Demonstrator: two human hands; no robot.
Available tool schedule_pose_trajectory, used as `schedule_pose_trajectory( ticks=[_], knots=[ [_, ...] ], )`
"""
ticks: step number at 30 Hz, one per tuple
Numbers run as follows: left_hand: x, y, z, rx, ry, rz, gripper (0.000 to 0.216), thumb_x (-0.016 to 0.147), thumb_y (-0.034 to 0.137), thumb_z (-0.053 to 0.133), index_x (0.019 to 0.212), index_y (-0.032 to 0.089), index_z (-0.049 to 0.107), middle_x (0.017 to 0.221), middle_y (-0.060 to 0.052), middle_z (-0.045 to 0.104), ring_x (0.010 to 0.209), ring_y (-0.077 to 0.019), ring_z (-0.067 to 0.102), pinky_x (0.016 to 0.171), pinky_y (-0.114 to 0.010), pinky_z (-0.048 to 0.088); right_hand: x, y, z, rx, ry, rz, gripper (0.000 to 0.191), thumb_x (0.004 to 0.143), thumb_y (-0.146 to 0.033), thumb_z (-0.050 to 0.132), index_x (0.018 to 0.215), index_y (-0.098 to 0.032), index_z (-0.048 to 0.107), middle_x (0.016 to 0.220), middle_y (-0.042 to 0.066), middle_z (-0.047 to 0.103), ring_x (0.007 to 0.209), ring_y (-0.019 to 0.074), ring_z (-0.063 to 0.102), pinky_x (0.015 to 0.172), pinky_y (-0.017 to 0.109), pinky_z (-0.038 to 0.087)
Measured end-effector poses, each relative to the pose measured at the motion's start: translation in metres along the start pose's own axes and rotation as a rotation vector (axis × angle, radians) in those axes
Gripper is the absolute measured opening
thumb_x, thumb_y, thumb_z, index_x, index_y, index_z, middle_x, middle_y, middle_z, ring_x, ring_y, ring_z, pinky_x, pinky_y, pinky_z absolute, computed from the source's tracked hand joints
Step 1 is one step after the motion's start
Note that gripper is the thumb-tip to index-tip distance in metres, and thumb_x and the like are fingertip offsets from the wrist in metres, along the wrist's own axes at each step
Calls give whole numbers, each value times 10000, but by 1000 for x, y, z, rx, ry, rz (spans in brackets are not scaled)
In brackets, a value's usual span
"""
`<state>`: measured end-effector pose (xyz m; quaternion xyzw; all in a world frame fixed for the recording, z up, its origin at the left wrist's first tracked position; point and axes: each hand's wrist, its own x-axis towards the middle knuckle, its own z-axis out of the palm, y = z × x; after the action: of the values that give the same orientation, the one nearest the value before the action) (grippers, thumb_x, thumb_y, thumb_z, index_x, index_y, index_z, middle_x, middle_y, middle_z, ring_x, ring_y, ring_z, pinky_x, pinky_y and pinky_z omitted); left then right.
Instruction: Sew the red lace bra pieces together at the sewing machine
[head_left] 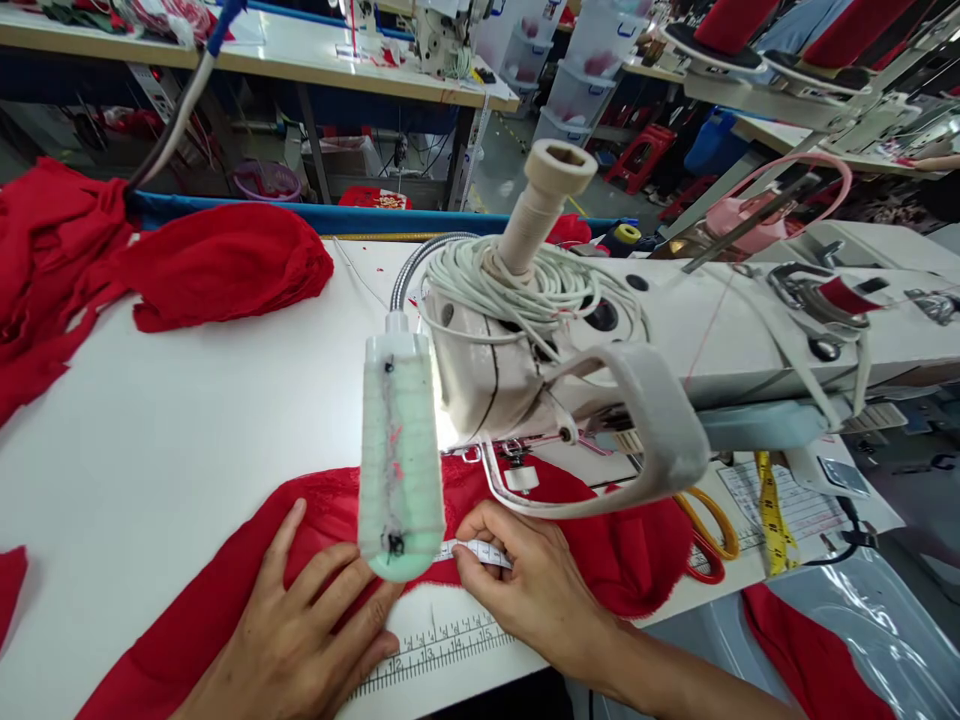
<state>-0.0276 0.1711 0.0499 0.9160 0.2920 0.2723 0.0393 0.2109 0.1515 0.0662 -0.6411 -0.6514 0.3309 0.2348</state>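
My left hand point(300, 625) lies flat with fingers spread on a long piece of red fabric point(225, 570), pressing it to the white table. Between the thumb and bent fingers of my right hand point(525, 585) is a white measuring tape point(480, 552), stretched over the red fabric toward the left hand. Part of the tape is hidden under the lamp head. The fabric runs beneath the presser foot area of a sewing machine point(570, 370). A pale green lamp head point(401, 450) on a flexible neck hangs above the fingertips of my left hand.
Red fabric pieces point(232, 265) are heaped at the left. A printed ruler scale point(442, 650) runs along the table's front edge. Orange-handled scissors point(712, 525) and a yellow tape measure point(772, 520) lie at the right, above a clear plastic bin point(862, 620) holding red cloth.
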Motion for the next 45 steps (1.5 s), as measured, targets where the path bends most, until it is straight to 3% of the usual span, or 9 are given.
schedule_pose_trajectory(
  ticks=[15,17,21,24,27,30,33,37,45],
  knots=[
    [-6,1,2,30,-34,-20,307,1020,280,524,1275,204,677,1015,-34,707,975,-210,588,1223,-641,149,0,3,-4,85,24,-14,99,815,-122,610,780,-214,596,698,-57,635,645,107,578,610,219,373],
    [-9,1,2,23,-48,-19,320,1029,301,505,1297,223,662,1008,-27,697,982,-204,586,1227,-637,129,-12,2,-18,140,-69,-72,105,821,-115,628,784,-212,611,703,-58,641,639,101,584,613,211,393],
    [-12,-1,-3,22,-87,-8,334,1043,308,468,1325,236,632,1022,-30,681,1000,-208,590,1213,-673,109,-42,-1,-54,75,-503,-398,52,876,-228,726,918,-245,701,903,-34,732,837,130,677,774,224,459],
    [-6,0,-13,32,-160,9,323,1047,351,461,1303,245,627,1067,-48,673,1010,-239,596,1151,-688,247,-41,1,-57,-1,-306,-507,147,993,-215,577,1084,-235,691,1035,32,723,956,165,654,820,268,481],
    [8,5,-19,-65,-130,-67,273,1047,279,458,1263,226,617,1109,-65,666,1019,-227,614,972,-470,511,-14,6,-36,-22,17,-600,253,1027,-130,440,1128,-196,663,1009,63,714,910,179,620,810,315,503],
    [17,7,-11,-174,0,-202,298,1052,183,407,1302,200,567,1179,-75,652,1065,-176,631,885,-305,564,16,12,-12,-37,61,-726,218,1017,-145,486,1151,-173,656,1066,86,716,991,207,625,895,370,525],
    [12,1,6,-117,8,-221,365,1059,286,425,1407,200,492,1336,-104,604,1214,-218,595,1033,-406,530,31,20,-5,-36,-57,-761,323,962,-234,653,1276,-169,611,1219,103,691,1164,236,602,1053,432,479],
    [-2,-14,16,-3,-117,-214,464,1033,390,474,1477,260,438,1459,-86,545,1349,-295,502,1168,-643,333,32,26,-18,-60,-226,-647,635,862,-325,792,1424,-226,515,1438,91,574,1359,251,487,1212,492,311],
    [-5,-25,1,47,-250,-188,626,962,510,563,1532,335,371,1530,-47,472,1398,-303,436,1203,-633,245,36,18,-36,-151,-421,-577,841,819,-422,823,1525,-239,405,1550,93,442,1449,261,364,1244,447,248]
  ],
)
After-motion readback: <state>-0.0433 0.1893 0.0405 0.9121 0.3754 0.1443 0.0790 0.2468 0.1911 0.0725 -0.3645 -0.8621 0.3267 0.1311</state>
